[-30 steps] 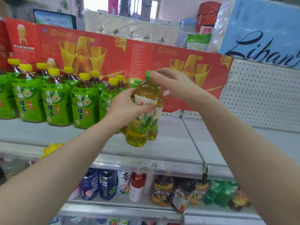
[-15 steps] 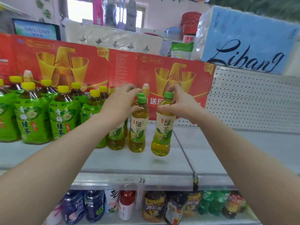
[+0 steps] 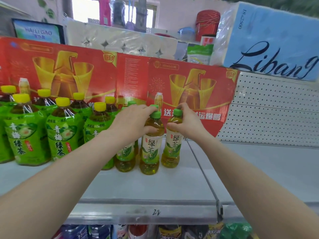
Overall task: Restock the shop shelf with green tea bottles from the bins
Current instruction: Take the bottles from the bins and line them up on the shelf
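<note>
In front of the long red cardboard carton (image 3: pixel 133 73), on the white metal shelf (image 3: pixel 155 187), the left hand (image 3: pixel 133 123) curls round the shoulder of a slim clear-plastic green tea bottle (image 3: pixel 151 147) with a green cap. The right hand (image 3: pixel 189 125) grips the neck of a second bottle (image 3: pixel 172 145) just beside it. Full, they look fairly heavy, thin-walled and squeezable, and the stiff neck seems the surest hold.

Hands on bottles
Left hand (image 3: pixel 132 124) grips the middle bottle (image 3: pixel 151 145), right hand (image 3: pixel 187 125) the end bottle (image 3: pixel 172 147), upright on the shelf (image 3: pixel 155 188).
</note>
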The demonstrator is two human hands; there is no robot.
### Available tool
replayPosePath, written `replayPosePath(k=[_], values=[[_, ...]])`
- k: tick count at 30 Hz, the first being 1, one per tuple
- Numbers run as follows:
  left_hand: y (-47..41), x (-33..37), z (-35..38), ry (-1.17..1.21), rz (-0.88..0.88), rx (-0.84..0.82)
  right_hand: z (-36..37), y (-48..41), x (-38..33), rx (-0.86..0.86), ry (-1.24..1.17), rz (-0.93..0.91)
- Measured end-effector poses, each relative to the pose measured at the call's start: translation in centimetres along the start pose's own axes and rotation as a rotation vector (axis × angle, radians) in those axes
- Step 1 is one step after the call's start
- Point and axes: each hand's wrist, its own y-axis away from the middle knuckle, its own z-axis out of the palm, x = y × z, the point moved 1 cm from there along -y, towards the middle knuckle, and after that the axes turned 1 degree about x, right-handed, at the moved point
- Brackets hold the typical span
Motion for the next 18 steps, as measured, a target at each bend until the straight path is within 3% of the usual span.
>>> replayPosePath(k=[7, 18], values=[[-0.2, -0.5, 0.0, -0.021, 0.041, 0.028, 2.4, -1.2, 0.2, 0.085, 0.055, -0.044], [0.3, -0.5, 0.0, -0.033, 0.068, 0.012, 2.2, -0.5, 0.9, 0.012, 0.278, -0.107]])
